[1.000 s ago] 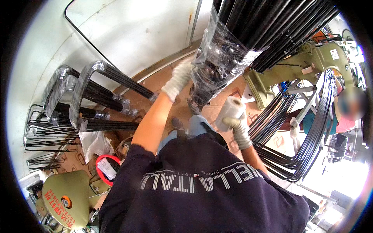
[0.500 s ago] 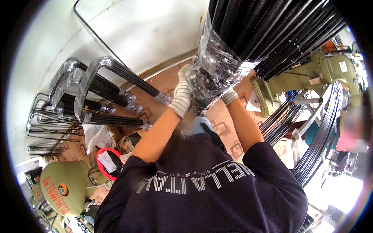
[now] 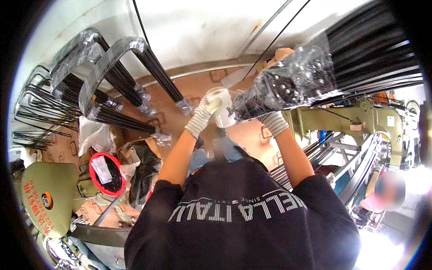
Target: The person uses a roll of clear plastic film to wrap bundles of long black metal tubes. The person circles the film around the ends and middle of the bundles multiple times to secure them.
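Observation:
My left hand point(image 3: 204, 113), in a striped knit glove, grips a roll of clear stretch film point(image 3: 224, 114). Right beside the roll is the wrapped end of a thick bundle of black tubes point(image 3: 375, 49), which slants in from the upper right. Clear film point(image 3: 294, 78) covers that end, with wrinkles and shiny spots. My right hand point(image 3: 273, 122), gloved the same way, holds the bundle from its near underside; its fingers are hidden behind the film.
Bent black tube bundles point(image 3: 128, 81) with wrapped ends lean at the left against a pale wall point(image 3: 193, 33). A red-rimmed basket point(image 3: 91, 173) and a green machine point(image 3: 49, 193) stand at lower left. Another green machine point(image 3: 337, 118) is on the right, a person point(image 3: 377, 191) beyond it.
The bundle's wrapped end has swung to the right and lies flatter. The film roll in my left hand has come into sight beside it. My view has shifted.

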A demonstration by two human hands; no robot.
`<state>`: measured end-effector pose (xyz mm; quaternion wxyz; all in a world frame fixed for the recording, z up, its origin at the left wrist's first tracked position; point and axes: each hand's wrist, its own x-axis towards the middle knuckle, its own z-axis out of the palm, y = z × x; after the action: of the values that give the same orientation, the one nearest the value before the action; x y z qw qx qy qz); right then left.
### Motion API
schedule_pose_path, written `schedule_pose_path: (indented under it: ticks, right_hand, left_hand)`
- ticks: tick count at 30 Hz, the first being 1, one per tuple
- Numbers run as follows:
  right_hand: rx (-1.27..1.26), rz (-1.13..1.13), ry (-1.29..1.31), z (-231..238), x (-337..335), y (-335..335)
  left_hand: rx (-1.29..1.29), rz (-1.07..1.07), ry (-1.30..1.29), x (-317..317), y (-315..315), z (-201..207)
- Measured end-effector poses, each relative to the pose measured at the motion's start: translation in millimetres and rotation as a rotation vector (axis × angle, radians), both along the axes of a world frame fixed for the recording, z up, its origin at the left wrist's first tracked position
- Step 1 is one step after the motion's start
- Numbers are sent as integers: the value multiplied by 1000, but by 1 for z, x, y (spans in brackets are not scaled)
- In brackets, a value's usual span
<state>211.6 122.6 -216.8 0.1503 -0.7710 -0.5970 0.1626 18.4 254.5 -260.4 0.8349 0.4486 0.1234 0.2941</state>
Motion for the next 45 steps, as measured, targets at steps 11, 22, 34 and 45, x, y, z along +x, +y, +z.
schedule_pose_path:
  ticks: [11, 22, 34, 45]
  right_hand:
    - [84, -268, 1639, 20, -1, 4]
    - [416, -677, 646, -5, -22, -36]
    - [111, -412, 1104, 119, -146, -91]
    - [283, -457, 1714, 96, -125, -128]
  left_hand:
    - [-201, -92, -161, -59, -21, 51]
    - [-280, -127, -121, -70, -55, 98]
    - [425, -67, 377, -65, -113, 158]
    - [577, -150, 497, -58, -133, 171]
